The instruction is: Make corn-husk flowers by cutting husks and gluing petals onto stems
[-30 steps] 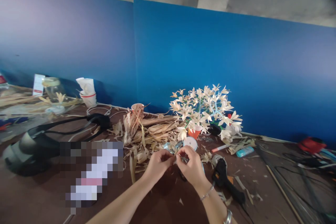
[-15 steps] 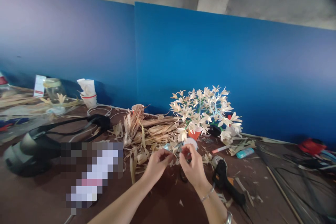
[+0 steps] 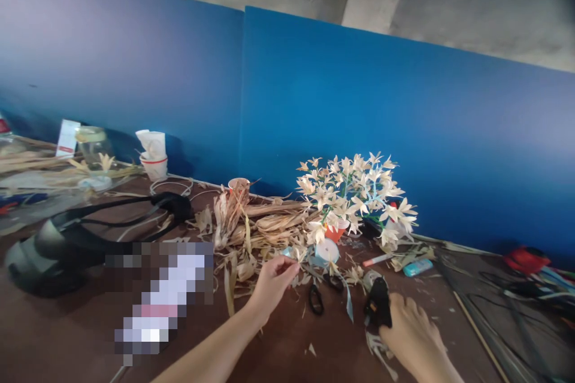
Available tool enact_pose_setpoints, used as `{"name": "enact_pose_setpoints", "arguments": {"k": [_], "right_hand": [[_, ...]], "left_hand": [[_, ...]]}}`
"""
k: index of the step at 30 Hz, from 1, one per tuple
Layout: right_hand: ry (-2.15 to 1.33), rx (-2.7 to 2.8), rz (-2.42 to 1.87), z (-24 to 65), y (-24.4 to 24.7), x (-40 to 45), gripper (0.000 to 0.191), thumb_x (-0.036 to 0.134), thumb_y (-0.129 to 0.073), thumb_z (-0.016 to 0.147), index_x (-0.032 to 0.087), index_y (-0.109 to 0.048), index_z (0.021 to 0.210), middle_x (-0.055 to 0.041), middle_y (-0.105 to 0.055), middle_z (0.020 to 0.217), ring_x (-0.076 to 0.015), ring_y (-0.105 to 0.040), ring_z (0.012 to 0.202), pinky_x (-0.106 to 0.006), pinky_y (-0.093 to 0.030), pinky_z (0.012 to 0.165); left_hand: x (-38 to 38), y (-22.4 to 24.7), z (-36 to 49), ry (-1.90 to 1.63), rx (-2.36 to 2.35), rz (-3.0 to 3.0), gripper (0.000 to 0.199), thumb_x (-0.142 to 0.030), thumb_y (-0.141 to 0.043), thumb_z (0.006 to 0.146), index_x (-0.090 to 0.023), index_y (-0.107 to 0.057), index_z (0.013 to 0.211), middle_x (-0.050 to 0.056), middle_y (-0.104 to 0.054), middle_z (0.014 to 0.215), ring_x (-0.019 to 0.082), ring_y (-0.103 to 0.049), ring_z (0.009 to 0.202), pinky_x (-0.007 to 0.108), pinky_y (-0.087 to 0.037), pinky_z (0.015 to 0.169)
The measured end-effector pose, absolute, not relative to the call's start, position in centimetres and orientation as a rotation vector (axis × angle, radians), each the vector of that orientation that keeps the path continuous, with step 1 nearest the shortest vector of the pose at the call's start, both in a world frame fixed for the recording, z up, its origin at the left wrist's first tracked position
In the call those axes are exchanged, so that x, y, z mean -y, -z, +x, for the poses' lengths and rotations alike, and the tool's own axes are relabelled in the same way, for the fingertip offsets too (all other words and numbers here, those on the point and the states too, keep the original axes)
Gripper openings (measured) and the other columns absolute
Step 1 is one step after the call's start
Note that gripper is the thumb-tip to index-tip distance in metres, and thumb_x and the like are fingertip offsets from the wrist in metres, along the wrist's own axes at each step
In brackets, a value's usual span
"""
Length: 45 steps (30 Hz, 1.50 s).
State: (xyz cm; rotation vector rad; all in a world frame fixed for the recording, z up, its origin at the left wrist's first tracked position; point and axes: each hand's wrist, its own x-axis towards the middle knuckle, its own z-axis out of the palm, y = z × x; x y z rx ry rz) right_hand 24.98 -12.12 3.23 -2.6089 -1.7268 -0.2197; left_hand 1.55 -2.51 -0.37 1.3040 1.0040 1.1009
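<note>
My right hand (image 3: 415,332) is closed around a black glue gun (image 3: 378,302) lying at the right of the work area; the hand covers its handle. To the left, my left hand (image 3: 275,284) is pinched, thumb against fingers. Pale petal-like husk bits (image 3: 298,253) show at its fingertips, but whether one is held I cannot make out. Between the hands lie black-handled scissors (image 3: 315,300), a light blue strip (image 3: 349,302) and a roll of tape (image 3: 326,249). Behind them, a bunch of cream husk flowers (image 3: 354,191) stands in an orange cup (image 3: 336,232).
Dried corn husks (image 3: 274,224) are heaped left of the flowers. A black headset-like device (image 3: 58,257) and a blurred-out item (image 3: 168,299) lie at the left. Paper cups (image 3: 154,166) stand along the blue partition (image 3: 395,108). Right are a turquoise packet (image 3: 417,267), a stick (image 3: 480,335) and cables.
My right hand has left the spot beside my left hand and moved right and down onto the glue gun. The scissors and blue strip are now uncovered. My left hand stays pinched.
</note>
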Motion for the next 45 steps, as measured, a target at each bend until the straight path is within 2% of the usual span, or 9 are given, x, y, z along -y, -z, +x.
{"name": "enact_pose_setpoints", "arguments": {"k": [5,10,14,18,21,35,45], "right_hand": [[0.151,1.626,-2.662,25.7,-1.1,13.0,0.032,0.009,-0.047,0.069,0.013,-0.054,0.100,-0.0179,-0.061,0.093,-0.0311,-0.061,0.088,-0.037,-0.044,0.065],[0.212,1.701,-2.498,26.9,-0.2,12.7,0.025,0.013,-0.045,0.073,0.013,-0.053,0.096,-0.0167,-0.063,0.092,-0.0311,-0.061,0.087,-0.037,-0.045,0.067],[0.187,1.707,-2.103,25.8,-1.0,12.1,0.024,0.021,-0.048,0.074,0.018,-0.051,0.097,-0.0094,-0.063,0.085,-0.0247,-0.062,0.075,-0.032,-0.046,0.062],[-0.023,1.926,-1.568,21.6,-2.6,11.4,0.011,0.013,-0.047,0.074,0.022,-0.050,0.080,-0.0037,-0.057,0.077,-0.0173,-0.056,0.067,-0.025,-0.044,0.058],[-0.090,1.973,-1.403,18.7,-3.2,10.8,0.012,0.009,-0.046,0.073,0.021,-0.047,0.076,-0.0040,-0.054,0.078,-0.0169,-0.054,0.069,-0.026,-0.044,0.061],[-0.126,1.931,-1.367,17.7,-1.3,9.6,0.025,0.003,-0.046,0.067,0.020,-0.048,0.084,-0.0057,-0.054,0.083,-0.0195,-0.054,0.076,-0.028,-0.045,0.067],[-0.084,1.931,-1.360,17.8,-1.2,9.5,0.024,0.004,-0.047,0.067,0.020,-0.049,0.085,-0.0057,-0.054,0.083,-0.0198,-0.055,0.076,-0.028,-0.046,0.067]], "left_hand": [[2.4,0.7,1.5,-1.049,-1.005,1.277,0.032,-0.045,-0.058,0.071,-0.013,-0.060,0.067,-0.005,-0.042,0.049,0.007,-0.035,0.045,0.020,-0.024,0.044],[2.3,0.8,1.5,-1.057,-1.003,1.252,0.031,-0.044,-0.059,0.070,-0.013,-0.059,0.068,-0.006,-0.041,0.047,0.006,-0.031,0.042,0.020,-0.023,0.044],[2.3,0.9,1.8,-1.086,-0.987,1.227,0.032,-0.044,-0.062,0.067,-0.013,-0.059,0.068,-0.006,-0.043,0.050,0.007,-0.035,0.045,0.019,-0.025,0.045],[2.5,0.8,1.9,-1.085,-0.989,1.198,0.034,-0.046,-0.064,0.063,-0.012,-0.060,0.069,-0.005,-0.046,0.051,0.008,-0.039,0.046,0.019,-0.029,0.046],[2.5,0.8,1.9,-1.070,-0.965,1.165,0.034,-0.046,-0.065,0.062,-0.013,-0.059,0.069,-0.005,-0.046,0.050,0.007,-0.038,0.043,0.019,-0.029,0.044],[2.0,0.8,2.1,-1.081,-0.972,1.161,0.037,-0.047,-0.069,0.054,-0.012,-0.059,0.061,-0.005,-0.044,0.045,0.006,-0.034,0.043,0.019,-0.024,0.044],[1.9,1.3,2.1,-1.074,-0.981,1.206,0.036,-0.047,-0.068,0.056,-0.012,-0.059,0.061,-0.005,-0.045,0.047,0.008,-0.036,0.044,0.020,-0.024,0.045]]}}
